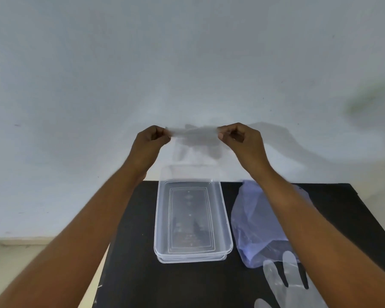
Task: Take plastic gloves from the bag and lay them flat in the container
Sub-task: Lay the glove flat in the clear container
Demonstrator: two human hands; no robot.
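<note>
Black table [187, 285]; held glove [193, 138] barely visible.

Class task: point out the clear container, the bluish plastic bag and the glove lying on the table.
clear container [226, 221]: head view, on its right wall.
bluish plastic bag [247, 221]: head view, on its left half.
glove lying on the table [289, 292]: head view, on its palm.

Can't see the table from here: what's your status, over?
Both hands pinch one clear glove, stretched above the container. Container looks empty. Bag right of it, another glove nearby. Nothing blocking.
</note>
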